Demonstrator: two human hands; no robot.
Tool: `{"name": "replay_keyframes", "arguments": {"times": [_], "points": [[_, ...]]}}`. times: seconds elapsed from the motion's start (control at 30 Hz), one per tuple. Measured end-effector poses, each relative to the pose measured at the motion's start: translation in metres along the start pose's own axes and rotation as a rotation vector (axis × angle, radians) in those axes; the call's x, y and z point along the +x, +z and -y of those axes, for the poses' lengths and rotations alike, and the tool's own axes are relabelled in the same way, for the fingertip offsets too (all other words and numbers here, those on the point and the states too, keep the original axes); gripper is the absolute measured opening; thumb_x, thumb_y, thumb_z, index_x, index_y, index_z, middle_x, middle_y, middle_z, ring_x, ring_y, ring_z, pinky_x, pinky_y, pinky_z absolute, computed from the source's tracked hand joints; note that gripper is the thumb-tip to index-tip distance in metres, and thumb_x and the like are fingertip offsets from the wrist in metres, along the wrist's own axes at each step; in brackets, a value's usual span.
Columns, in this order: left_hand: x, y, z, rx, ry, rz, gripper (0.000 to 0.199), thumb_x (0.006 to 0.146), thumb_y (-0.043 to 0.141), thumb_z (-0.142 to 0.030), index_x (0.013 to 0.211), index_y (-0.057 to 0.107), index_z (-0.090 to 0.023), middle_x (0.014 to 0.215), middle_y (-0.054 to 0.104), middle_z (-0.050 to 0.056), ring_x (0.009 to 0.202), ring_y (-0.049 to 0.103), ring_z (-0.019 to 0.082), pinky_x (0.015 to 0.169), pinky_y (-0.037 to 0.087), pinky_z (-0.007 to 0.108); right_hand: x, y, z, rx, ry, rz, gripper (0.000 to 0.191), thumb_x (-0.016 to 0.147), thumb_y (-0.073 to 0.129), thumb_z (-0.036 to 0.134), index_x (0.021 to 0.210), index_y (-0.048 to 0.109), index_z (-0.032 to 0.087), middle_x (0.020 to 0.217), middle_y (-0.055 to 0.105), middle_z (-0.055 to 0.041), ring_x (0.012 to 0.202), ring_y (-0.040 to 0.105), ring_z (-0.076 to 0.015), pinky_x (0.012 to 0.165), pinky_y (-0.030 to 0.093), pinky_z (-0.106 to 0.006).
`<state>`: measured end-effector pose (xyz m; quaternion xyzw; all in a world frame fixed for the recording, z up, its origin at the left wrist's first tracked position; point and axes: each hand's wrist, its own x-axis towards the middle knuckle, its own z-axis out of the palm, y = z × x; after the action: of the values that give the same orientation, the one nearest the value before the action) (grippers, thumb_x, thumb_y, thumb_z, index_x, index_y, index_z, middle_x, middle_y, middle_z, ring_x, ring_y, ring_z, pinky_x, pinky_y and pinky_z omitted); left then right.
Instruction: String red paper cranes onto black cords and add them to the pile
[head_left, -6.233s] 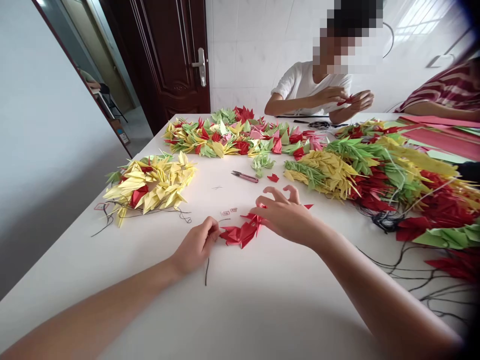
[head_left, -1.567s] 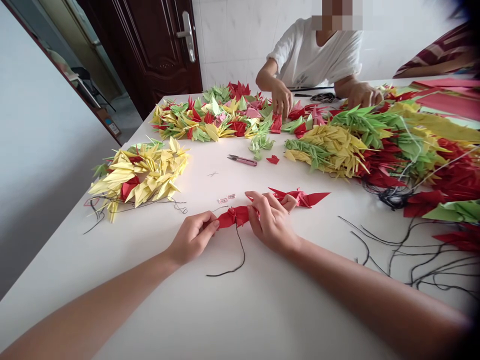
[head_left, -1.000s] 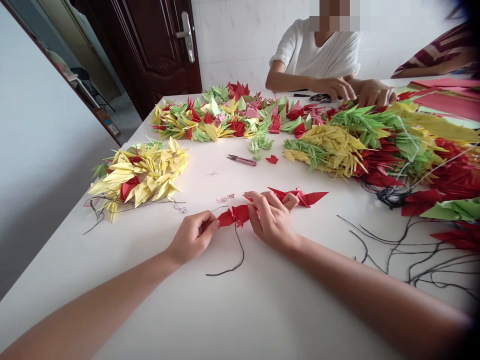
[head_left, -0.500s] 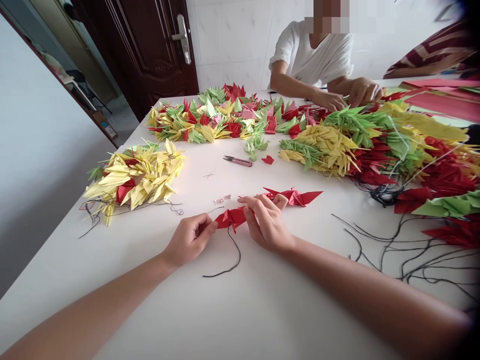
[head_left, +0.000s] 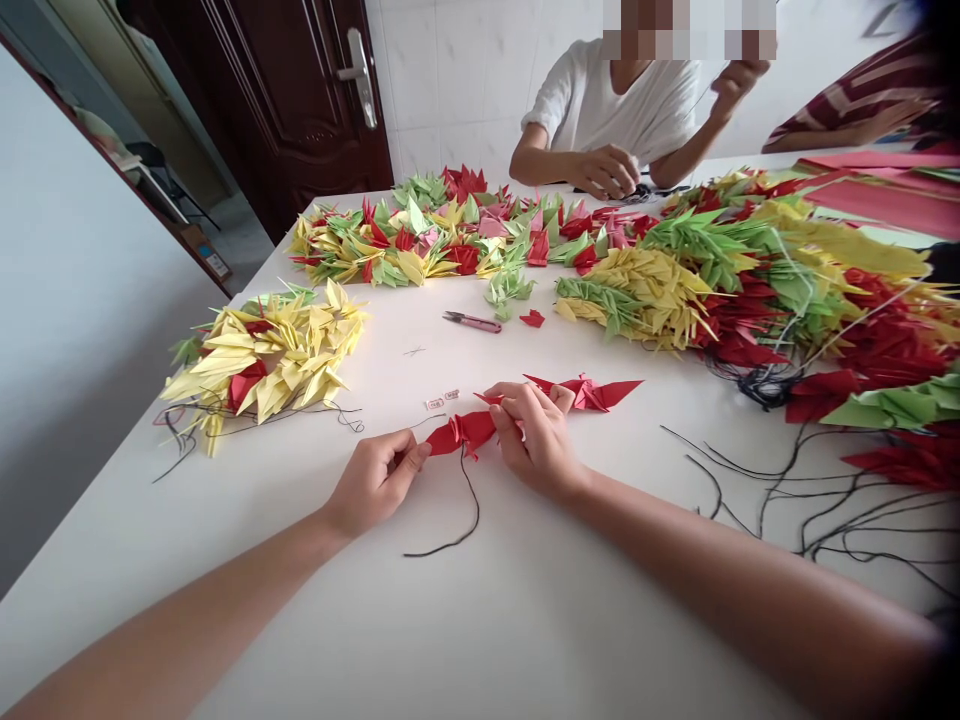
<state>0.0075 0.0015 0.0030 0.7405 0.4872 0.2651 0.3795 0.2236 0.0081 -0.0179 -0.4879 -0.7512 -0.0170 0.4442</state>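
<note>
Okay, I've got left hand (head_left: 375, 484) and right hand (head_left: 536, 437) pinching the red paper crane (head_left: 463, 432), black thread (head_left: 474, 510) slack; pinch firmly, avoid creasing.

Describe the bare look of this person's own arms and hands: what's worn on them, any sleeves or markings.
The left hand and right hand are bare, with no gloves, rings, watch or bracelet showing. The left forearm and right forearm are bare too, with no sleeve in view and no visible markings.

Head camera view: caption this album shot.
Left hand and right hand hold red origami cranes on black thread before heaps of paper cranes.
</note>
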Motion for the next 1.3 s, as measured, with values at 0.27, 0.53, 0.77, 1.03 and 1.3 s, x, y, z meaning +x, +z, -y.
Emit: {"name": "replay_keyframes", "arguments": {"times": [0.27, 0.53, 0.77, 1.03, 1.3], "points": [[-0.0006, -0.0003, 0.0003, 0.014, 0.018, -0.003, 0.04, 0.092, 0.042, -0.041, 0.06, 0.036, -0.02, 0.053, 0.034, -0.005, 0.05, 0.03, 0.009, 0.047, 0.025, 0.023, 0.0005, 0.0017, -0.0024, -0.015, -0.03, -0.034, 0.012, 0.094, 0.041, 0.011, 0.086, 0.044, 0.02, 0.082, 0.068, 0.0045, 0.071, 0.058, -0.0116, 0.074, 0.02, -0.035], [-0.0001, -0.0004, -0.0006, 0.008, 0.016, -0.003, 0.039, 0.093, 0.042, -0.04, 0.06, 0.036, -0.02, 0.054, 0.035, -0.005, 0.05, 0.032, 0.009, 0.048, 0.026, 0.023, 0.0008, 0.0022, -0.0027, -0.013, -0.038, -0.036, 0.015, 0.094, 0.039, 0.009, 0.083, 0.042, 0.019, 0.081, 0.067, 0.0039, 0.07, 0.056, -0.0121, 0.074, 0.019, -0.034], [-0.0011, -0.0009, -0.0004, -0.016, 0.002, 0.005, 0.039, 0.093, 0.041, -0.041, 0.06, 0.037, -0.019, 0.054, 0.035, -0.005, 0.05, 0.031, 0.009, 0.048, 0.025, 0.024, 0.0014, 0.0015, -0.0019, -0.033, -0.041, -0.048, 0.016, 0.094, 0.038, 0.009, 0.082, 0.041, 0.019, 0.081, 0.067, 0.0038, 0.07, 0.056, -0.012, 0.074, 0.019, -0.033], [0.0, -0.0006, -0.0011, -0.015, 0.003, -0.002, 0.039, 0.092, 0.043, -0.041, 0.059, 0.038, -0.019, 0.053, 0.035, -0.005, 0.05, 0.031, 0.009, 0.047, 0.025, 0.024, 0.0014, 0.0025, -0.0018, -0.023, -0.043, -0.068, 0.014, 0.094, 0.039, 0.009, 0.084, 0.041, 0.019, 0.083, 0.068, 0.0044, 0.07, 0.055, -0.011, 0.074, 0.019, -0.034], [-0.0013, -0.0014, 0.0014, -0.024, 0.014, -0.002, 0.039, 0.092, 0.044, -0.041, 0.06, 0.039, -0.019, 0.054, 0.036, -0.005, 0.049, 0.031, 0.009, 0.047, 0.025, 0.023, 0.0007, 0.0021, -0.0022, 0.013, -0.062, -0.056, 0.009, 0.095, 0.042, 0.012, 0.092, 0.045, 0.02, 0.083, 0.07, 0.0041, 0.074, 0.057, -0.0126, 0.075, 0.02, -0.035]]}}
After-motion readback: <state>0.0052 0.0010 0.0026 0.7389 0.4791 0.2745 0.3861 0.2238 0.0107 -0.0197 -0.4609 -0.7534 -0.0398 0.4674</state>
